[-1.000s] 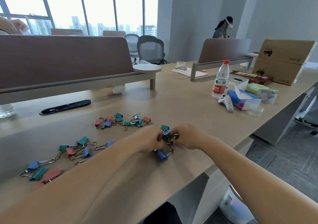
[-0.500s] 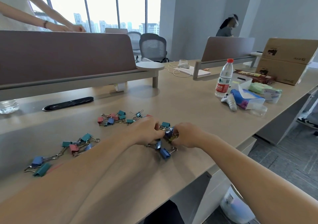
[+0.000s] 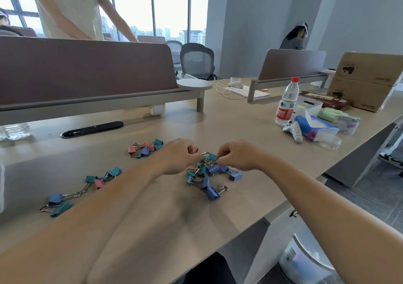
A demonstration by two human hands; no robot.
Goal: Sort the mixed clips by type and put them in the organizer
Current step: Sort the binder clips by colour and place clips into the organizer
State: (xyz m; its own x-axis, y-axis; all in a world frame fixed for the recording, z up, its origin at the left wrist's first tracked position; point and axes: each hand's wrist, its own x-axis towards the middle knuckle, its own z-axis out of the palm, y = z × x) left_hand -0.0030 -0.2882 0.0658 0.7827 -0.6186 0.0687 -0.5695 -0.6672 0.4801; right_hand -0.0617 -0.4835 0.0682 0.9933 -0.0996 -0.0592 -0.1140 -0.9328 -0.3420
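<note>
Blue and teal clips [image 3: 207, 171] tangled near the surface's [image 3: 239, 126] front edge.
Left hand [image 3: 177, 156] and right hand [image 3: 238, 155] meet over the tangle, fingers curled, pinching clips at its far side.

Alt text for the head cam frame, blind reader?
A person's left hand and right hand pinch at a tangle of blue and teal binder clips on a light wooden desk. A far clip group and a near clip group, some pink, lie to its left; a water bottle stands at right.
</note>
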